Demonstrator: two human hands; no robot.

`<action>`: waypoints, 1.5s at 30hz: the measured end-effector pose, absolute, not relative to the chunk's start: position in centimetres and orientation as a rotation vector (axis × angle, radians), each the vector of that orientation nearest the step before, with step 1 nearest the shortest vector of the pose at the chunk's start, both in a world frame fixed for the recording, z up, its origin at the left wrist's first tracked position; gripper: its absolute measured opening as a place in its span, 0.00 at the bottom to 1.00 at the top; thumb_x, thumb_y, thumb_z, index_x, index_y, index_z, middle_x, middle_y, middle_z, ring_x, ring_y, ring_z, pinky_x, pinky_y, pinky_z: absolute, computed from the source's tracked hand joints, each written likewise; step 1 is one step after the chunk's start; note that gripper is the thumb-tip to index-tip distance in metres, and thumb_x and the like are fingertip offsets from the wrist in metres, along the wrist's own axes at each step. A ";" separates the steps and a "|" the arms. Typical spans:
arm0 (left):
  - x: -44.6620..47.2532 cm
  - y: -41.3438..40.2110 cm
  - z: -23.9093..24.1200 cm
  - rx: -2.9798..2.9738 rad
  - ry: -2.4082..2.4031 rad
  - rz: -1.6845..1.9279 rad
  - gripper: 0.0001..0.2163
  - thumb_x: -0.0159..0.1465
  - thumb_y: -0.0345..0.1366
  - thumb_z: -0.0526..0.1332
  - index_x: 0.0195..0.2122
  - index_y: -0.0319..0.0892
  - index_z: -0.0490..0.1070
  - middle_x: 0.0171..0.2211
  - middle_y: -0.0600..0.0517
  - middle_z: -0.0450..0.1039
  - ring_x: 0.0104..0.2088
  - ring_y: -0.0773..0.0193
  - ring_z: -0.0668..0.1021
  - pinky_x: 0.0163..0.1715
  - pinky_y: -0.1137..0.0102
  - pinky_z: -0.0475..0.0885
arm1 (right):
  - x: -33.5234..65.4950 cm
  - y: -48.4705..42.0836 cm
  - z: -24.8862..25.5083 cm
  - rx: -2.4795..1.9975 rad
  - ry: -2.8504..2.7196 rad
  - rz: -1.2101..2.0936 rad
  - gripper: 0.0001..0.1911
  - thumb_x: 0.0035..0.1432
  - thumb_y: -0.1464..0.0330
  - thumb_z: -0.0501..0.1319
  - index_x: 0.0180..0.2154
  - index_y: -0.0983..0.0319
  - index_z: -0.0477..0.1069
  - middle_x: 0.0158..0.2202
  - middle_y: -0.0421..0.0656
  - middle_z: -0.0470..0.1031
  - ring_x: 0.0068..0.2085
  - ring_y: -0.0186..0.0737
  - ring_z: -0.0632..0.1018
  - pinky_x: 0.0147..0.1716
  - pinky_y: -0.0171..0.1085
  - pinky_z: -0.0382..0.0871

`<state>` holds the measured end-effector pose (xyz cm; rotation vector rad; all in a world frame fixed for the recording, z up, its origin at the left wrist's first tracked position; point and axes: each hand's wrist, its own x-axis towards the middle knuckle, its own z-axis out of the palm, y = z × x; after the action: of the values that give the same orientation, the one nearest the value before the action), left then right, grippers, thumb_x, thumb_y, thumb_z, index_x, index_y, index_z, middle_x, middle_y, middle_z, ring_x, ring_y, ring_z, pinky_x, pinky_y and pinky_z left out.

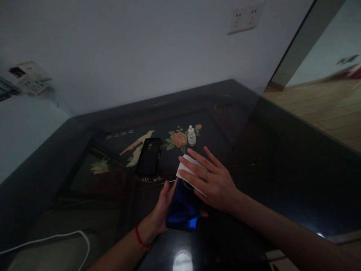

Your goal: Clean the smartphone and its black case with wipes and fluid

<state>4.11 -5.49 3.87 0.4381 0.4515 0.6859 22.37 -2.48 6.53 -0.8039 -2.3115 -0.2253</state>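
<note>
My left hand (163, 209), with a red cord at the wrist, is closed around a shiny blue smartphone (183, 210), its back turned up and tilted. Over the phone's upper end lies a white cloth (182, 168). My right hand (216, 180), wearing a ring, presses that cloth against the phone with its fingers fairly straight and slightly spread. The cloth hides part of the round camera area. Beyond the hands, a black phone case (149, 156) lies on the dark table, and a small clear bottle with a white cap (191, 136) stands upright.
The glossy dark table (282, 162) has inlaid flower and bird pictures and meets a pale wall (141, 49). A white cable (56, 236) runs at the lower left. Sockets (245, 18) sit on the wall, and a power strip (33, 79) is at the left.
</note>
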 end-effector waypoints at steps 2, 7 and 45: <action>4.2 -5.6 3.8 0.400 0.492 0.720 0.29 0.57 0.56 0.59 0.57 0.51 0.64 0.43 0.49 0.78 0.43 0.52 0.79 0.49 0.56 0.67 | 22.0 -2.7 6.4 -0.791 -2.329 -0.220 0.20 0.56 0.73 0.57 0.51 0.63 0.70 0.60 0.46 0.64 0.64 0.53 0.58 0.62 0.60 0.50; 4.2 -5.4 3.7 0.328 0.547 0.806 0.32 0.57 0.55 0.59 0.60 0.48 0.61 0.51 0.46 0.73 0.50 0.50 0.75 0.52 0.58 0.65 | 21.4 -3.1 5.8 -0.771 -2.378 -0.181 0.20 0.54 0.72 0.59 0.51 0.62 0.69 0.62 0.45 0.61 0.66 0.52 0.53 0.63 0.60 0.46; 3.7 -4.6 4.9 0.413 0.184 0.585 0.28 0.63 0.57 0.47 0.58 0.47 0.64 0.58 0.44 0.66 0.56 0.44 0.70 0.48 0.49 0.68 | 25.4 -0.6 7.1 -0.687 -2.199 0.074 0.20 0.61 0.74 0.49 0.54 0.64 0.66 0.57 0.50 0.69 0.61 0.42 0.65 0.59 0.51 0.61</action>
<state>3.73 -4.63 4.95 0.4135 0.1835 0.5850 25.41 -0.57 7.12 -0.6868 -2.1990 0.0741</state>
